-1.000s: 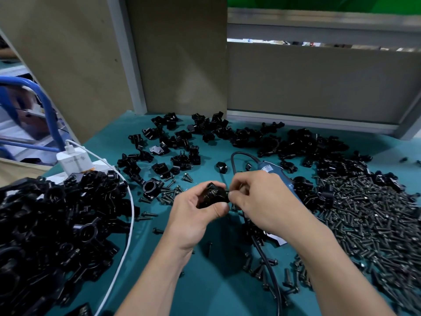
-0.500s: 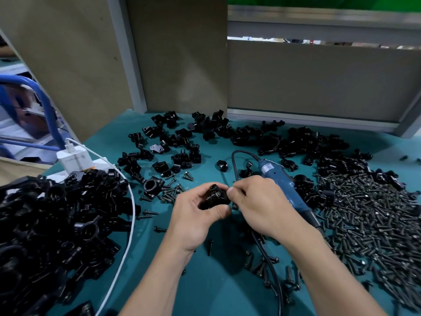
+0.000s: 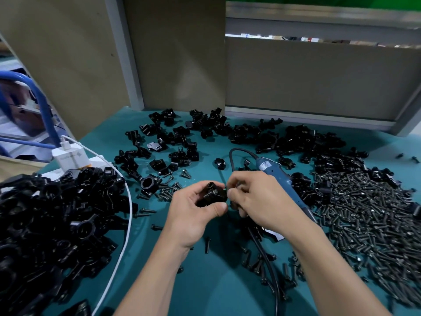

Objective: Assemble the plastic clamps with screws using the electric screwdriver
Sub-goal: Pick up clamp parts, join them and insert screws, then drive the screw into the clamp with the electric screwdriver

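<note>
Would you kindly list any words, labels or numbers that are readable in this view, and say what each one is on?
On the white charger: grey print and a logo, too faint to read.
On the electric screwdriver: a pale label near its cord end, too blurred to read.
Nothing else shows legible text.

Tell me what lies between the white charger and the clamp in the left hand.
In the head view: the white cable, scattered clamp pieces, one ring-shaped clamp and a cluster of loose screws.
</note>
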The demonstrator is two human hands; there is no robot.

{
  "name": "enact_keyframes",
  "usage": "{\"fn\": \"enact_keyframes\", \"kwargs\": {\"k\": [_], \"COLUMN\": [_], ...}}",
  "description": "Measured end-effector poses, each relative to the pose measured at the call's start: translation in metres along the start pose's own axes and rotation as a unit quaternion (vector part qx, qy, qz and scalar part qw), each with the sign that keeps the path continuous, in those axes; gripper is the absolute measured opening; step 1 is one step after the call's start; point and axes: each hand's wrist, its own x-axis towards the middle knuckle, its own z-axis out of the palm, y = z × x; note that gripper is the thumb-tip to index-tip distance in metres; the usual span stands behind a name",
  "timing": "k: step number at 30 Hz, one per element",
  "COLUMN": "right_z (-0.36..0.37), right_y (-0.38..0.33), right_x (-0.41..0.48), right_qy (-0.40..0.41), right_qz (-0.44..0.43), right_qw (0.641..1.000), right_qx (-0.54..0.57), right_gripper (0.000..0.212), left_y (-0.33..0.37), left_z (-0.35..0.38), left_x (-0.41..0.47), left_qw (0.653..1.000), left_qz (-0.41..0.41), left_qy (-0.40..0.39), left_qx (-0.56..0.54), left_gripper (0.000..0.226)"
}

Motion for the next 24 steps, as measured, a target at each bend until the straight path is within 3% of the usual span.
{"fn": "enact_keyframes", "kwargs": {"k": [3,6,10,12,15,20,24], "right_z": [0.003,-0.002,-0.034,-0.040,-0.039,-0.034,-0.032], "right_y": [0.000,0.000,0.018,0.026,0.035,0.044,0.053], "right_x": [0.001,0.001,-0.002,-0.004,-0.003,-0.001,-0.001], "right_qy": [-0.002,0.022,0.169,0.111,0.013,0.029,0.093], "right_qz": [0.007,0.041,0.103,0.188,0.216,0.252,0.207], "right_qw": [0.999,0.998,0.954,0.933,0.930,0.930,0.937], "right_qx": [-0.043,-0.040,-0.226,-0.288,-0.297,-0.264,-0.265], "right_gripper": [0.035,0.044,0.022,0.033,0.061,0.057,0.054], "left_y": [0.001,-0.001,-0.007,-0.009,-0.009,-0.010,-0.010], "left_z": [0.001,0.001,-0.001,-0.001,0.001,-0.001,-0.002], "left_x": [-0.002,0.000,0.005,0.006,0.006,0.005,0.007], "left_qw": [1.000,1.000,0.995,0.992,0.991,0.990,0.989], "left_qz": [0.005,-0.004,-0.025,-0.030,-0.037,-0.036,-0.045], "left_qy": [-0.018,0.016,0.101,0.122,0.119,0.133,0.144], "left_qx": [0.012,0.007,0.006,-0.023,-0.040,-0.004,0.003], "left_gripper": [0.042,0.040,0.033,0.024,0.021,0.026,0.030]}}
